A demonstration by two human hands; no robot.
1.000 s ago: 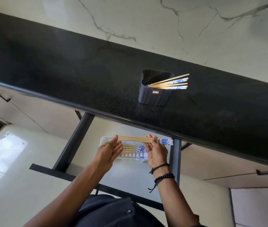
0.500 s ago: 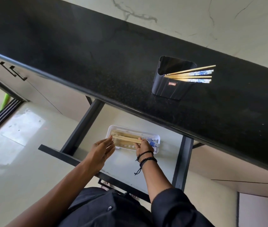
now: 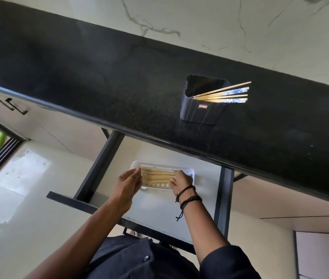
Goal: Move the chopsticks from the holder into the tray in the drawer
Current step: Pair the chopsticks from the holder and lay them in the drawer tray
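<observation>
A dark holder (image 3: pixel 201 106) stands on the black countertop (image 3: pixel 79 77), with several wooden chopsticks (image 3: pixel 227 93) leaning out of it to the right. Below, in the open drawer (image 3: pixel 159 208), lies a white tray (image 3: pixel 160 165) holding a bundle of chopsticks (image 3: pixel 155 176) laid side by side. My left hand (image 3: pixel 128 183) has straight fingers touching the bundle's left ends at the tray's left rim. My right hand (image 3: pixel 181 181), with bracelets at the wrist, curls its fingers over the bundle's right ends and hides them.
The countertop's front edge overhangs the back of the drawer, just above the tray. Dark drawer rails (image 3: pixel 99 166) run on both sides. Closed cabinet fronts with black handles (image 3: pixel 11 103) flank the drawer. A marble wall rises behind the counter.
The chopsticks held above the drawer a second ago now lie in the tray. Both hands have gone down with them, the left now at the bundle's ends.
</observation>
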